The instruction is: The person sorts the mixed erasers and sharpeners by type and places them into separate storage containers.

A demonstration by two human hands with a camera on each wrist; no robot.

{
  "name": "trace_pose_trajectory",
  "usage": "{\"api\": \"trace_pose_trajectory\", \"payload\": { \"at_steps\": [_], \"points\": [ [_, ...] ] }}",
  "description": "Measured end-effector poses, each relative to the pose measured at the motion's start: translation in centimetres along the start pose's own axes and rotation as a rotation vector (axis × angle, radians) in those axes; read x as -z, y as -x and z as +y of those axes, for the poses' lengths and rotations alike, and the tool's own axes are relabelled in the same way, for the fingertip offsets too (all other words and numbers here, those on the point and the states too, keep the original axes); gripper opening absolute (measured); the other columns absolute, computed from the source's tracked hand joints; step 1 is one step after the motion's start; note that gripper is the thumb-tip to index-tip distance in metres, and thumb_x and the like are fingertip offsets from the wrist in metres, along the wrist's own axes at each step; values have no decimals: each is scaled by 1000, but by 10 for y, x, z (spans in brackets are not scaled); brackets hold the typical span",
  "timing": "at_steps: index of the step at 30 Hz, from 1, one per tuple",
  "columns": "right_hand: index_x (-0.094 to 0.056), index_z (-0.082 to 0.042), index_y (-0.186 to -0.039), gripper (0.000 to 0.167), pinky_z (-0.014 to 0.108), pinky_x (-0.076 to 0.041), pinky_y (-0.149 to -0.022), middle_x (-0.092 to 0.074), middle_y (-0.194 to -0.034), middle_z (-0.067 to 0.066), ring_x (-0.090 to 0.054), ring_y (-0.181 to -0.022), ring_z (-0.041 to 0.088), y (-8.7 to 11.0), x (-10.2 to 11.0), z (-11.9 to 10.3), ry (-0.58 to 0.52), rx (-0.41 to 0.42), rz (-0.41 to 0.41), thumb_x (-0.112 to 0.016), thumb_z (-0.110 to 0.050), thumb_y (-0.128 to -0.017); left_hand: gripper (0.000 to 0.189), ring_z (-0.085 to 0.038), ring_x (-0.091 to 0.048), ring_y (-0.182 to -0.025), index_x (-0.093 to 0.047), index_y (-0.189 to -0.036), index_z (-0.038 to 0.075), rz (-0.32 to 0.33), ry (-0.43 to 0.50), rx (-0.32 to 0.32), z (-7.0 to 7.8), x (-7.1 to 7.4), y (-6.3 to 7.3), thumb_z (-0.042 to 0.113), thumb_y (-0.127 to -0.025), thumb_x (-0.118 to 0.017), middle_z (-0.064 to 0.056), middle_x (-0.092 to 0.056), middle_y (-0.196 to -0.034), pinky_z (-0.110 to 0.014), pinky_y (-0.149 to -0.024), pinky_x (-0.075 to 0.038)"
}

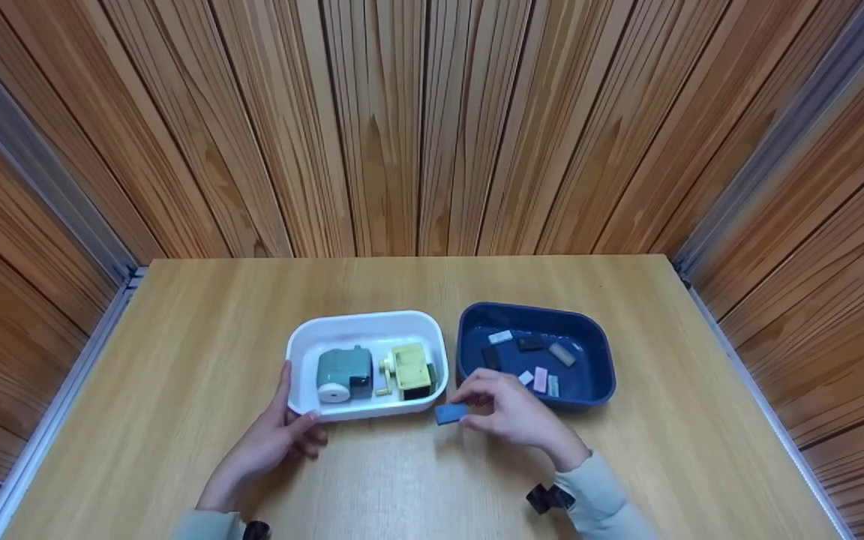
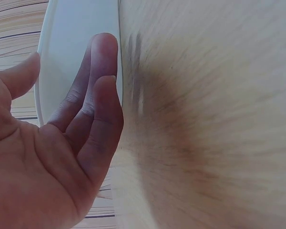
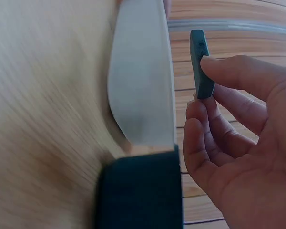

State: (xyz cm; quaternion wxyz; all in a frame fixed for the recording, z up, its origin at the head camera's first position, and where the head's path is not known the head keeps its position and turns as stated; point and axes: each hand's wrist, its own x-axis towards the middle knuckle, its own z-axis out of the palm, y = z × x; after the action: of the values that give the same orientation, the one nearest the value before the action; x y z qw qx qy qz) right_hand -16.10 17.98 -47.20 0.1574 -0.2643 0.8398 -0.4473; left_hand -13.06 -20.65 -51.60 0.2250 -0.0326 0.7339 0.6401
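Observation:
My right hand (image 1: 511,409) pinches a blue rectangular eraser (image 1: 450,413) between thumb and fingers, just in front of the gap between the two tubs. Dark smudges mark the side of this eraser (image 3: 200,62) in the right wrist view. At the front left corner of a white tub (image 1: 364,412), my left hand (image 1: 271,442) rests with its thumb at the rim and its fingers against the outer wall. Inside that tub are a green crank pencil sharpener (image 1: 344,367) and a pale yellow one (image 1: 409,365).
A navy tub (image 1: 601,345) stands to the right of the white one. It holds several small blocks, among them a pink one (image 1: 541,379), a grey one (image 1: 562,354) and a black one (image 1: 530,343). Wood-panelled walls (image 1: 417,150) enclose the table (image 1: 372,487) at the back and sides.

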Motion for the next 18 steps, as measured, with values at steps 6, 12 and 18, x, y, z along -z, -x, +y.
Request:
{"api": "trace_pose_trajectory", "payload": {
  "at_steps": [6,12,18],
  "points": [
    [-74,-26,-109,19,48,-49,-86,-63,-107,-7,-59,-99,26,1,16,-1,3,-3,58,-75,-22,-91,90,-36,-67,-85,19,-154,41,-1,-1,-1,0,1,0,25,-104,-54,-18,-68,-99,-40,-74,-53],
    [-73,-25,-110,22,47,-50,-89,-63,-108,-8,-60,-99,18,3,29,-1,31,36,120,-78,-21,-89,91,-35,-67,-83,20,-155,38,-13,-19,-22,-1,1,0,26,-104,-55,-18,-68,-99,-40,-76,-54],
    [-73,-18,-113,24,53,-49,-90,-62,-112,-6,-59,-102,24,4,41,1,65,55,158,-76,-23,-90,90,-36,-67,-83,21,-155,36,-20,-26,-42,-2,2,1,24,-105,-53,-17,-68,-98,-41,-74,-54]
  ]
}}
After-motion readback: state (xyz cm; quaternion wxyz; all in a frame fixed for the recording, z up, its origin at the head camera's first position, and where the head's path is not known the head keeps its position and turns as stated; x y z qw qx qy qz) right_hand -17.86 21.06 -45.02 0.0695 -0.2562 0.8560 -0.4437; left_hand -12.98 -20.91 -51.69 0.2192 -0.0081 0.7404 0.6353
